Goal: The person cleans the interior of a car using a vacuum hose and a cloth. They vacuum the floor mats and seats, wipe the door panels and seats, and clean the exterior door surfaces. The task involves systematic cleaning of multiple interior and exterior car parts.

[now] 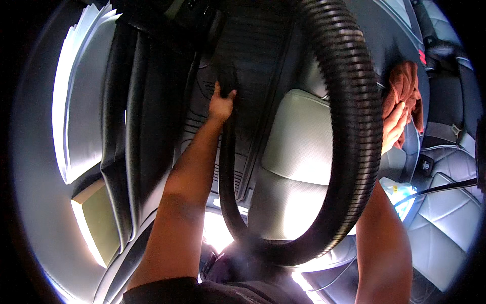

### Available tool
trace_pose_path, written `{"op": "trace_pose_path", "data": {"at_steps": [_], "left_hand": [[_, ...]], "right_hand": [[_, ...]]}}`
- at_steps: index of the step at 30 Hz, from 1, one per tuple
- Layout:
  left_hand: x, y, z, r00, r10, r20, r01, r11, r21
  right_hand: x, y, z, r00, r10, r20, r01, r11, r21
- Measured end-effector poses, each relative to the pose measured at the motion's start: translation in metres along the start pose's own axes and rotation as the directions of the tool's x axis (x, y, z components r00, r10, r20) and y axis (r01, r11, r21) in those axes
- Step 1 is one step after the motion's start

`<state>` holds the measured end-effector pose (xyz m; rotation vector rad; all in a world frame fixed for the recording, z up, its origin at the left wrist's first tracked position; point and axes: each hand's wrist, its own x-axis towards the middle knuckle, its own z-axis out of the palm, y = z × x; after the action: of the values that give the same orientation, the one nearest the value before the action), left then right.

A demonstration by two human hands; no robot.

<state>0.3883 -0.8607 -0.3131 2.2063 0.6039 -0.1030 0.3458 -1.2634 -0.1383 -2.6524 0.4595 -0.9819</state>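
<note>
Low in the car's footwell, my left hand (222,105) grips the dark end of a black vacuum hose (355,133) over the ribbed floor mat (246,68). From there the corrugated hose loops back towards my body, then rises large and close across the view. The nozzle's tip is lost in the dark. Right of the hose, my right hand (393,127) rests on a crumpled reddish-brown cloth (403,85) against the dark side of a seat; the hose hides part of that hand. A light leather seat cushion (292,152) lies between my arms.
Papers (81,49) stick out of a pocket in the panel at left, with a box-like yellowish object (97,224) below. At right are quilted leather seats (440,224), a seat belt buckle (455,131), a shiny plastic packet (398,193) and a thin black cable (440,189).
</note>
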Motion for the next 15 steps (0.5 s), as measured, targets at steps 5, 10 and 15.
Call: {"op": "trace_pose_path", "data": {"at_steps": [5,10,15], "left_hand": [[0.025,-0.002,-0.006,0.997,-0.046,0.064,0.057,0.981,-0.183],[-0.055,-0.012,-0.035,0.971,-0.211,-0.114,0.210,0.977,-0.022],[-0.053,-0.018,-0.043,0.990,-0.002,0.144,-0.019,0.990,0.142]], "right_hand": [[0.007,-0.007,-0.012,1.000,-0.002,-0.005,0.002,1.000,-0.007],[0.005,0.016,-0.008,1.000,-0.005,0.003,0.005,0.995,-0.101],[0.001,0.025,0.008,0.997,-0.056,-0.062,0.051,0.996,-0.078]]}}
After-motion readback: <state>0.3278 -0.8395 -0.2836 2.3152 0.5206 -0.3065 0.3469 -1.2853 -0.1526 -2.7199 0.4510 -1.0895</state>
